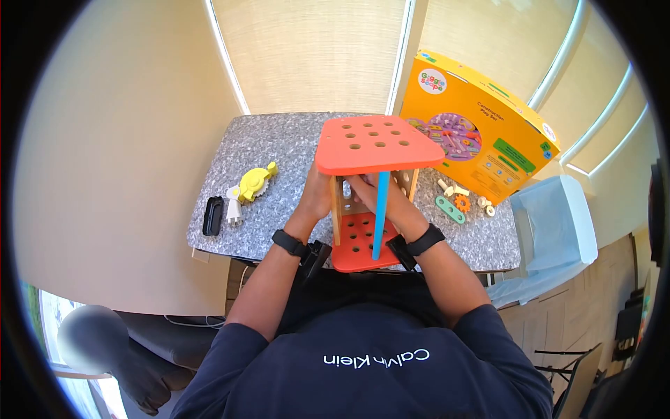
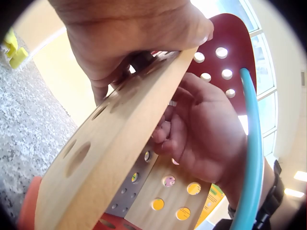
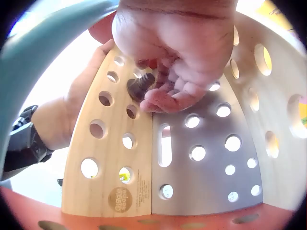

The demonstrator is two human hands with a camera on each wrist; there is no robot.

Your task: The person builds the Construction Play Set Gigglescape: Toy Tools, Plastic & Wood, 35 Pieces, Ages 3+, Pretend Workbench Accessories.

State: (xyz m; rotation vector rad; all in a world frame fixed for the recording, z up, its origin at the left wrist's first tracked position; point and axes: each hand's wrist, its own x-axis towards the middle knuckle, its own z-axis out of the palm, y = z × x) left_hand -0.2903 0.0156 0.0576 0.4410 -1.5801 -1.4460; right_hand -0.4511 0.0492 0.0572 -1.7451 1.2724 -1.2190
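A toy stand with a red-orange pegboard top (image 1: 380,143), a red base (image 1: 366,244), holed wooden side panels and a blue post (image 1: 381,216) stands upright at the table's front. My left hand (image 2: 139,33) grips one wooden panel (image 3: 108,143) by its edge, with a dark piece (image 2: 142,61) beneath the palm. Inside the stand, my right hand (image 3: 180,57) has its fingers curled right beside a dark bolt (image 3: 140,86) poking through that panel. I cannot tell whether they pinch it. Behind them is a grey holed panel (image 3: 206,163).
A yellow toy tool (image 1: 255,183), a white toy piece (image 1: 234,206) and a black case (image 1: 213,216) lie left on the speckled table (image 1: 272,140). To the right are an orange gear (image 1: 462,202), a green strip (image 1: 450,209) and pale bolts (image 1: 447,187), before a yellow box (image 1: 488,126).
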